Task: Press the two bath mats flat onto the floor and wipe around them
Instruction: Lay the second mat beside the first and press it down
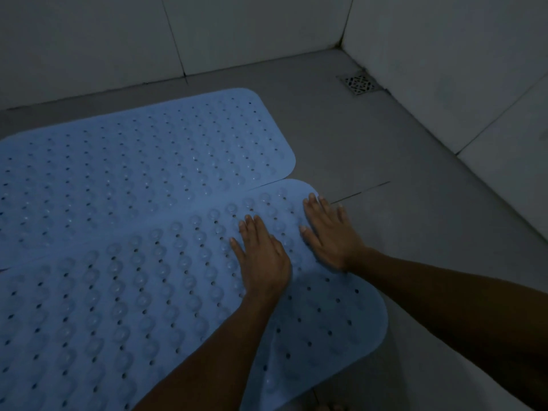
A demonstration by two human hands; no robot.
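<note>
A: Item one, nearest — near bath mat (133, 307), blue, studded and holed, lying on the grey floor (400, 161). Step in hand?

B: Pressing, by my reading. Left hand (262, 256) laid palm-down on the mat, fingers spread. Right hand (330, 232) the same, just beside it at the mat's far right corner, fingertips reaching its edge. Neither holds anything.

A: Item two, beyond?

B: Far bath mat (142, 161), same pattern, its near edge meeting the first mat's; whether they overlap I cannot tell. Both hands clear of it.

A: Next move calls for?

B: Likely working the flat palms across the rest, then the far mat. No cloth in view for wiping.

A: Furthest?

B: Floor drain (360, 83) near the corner — tiled walls (267, 28) behind.
</note>
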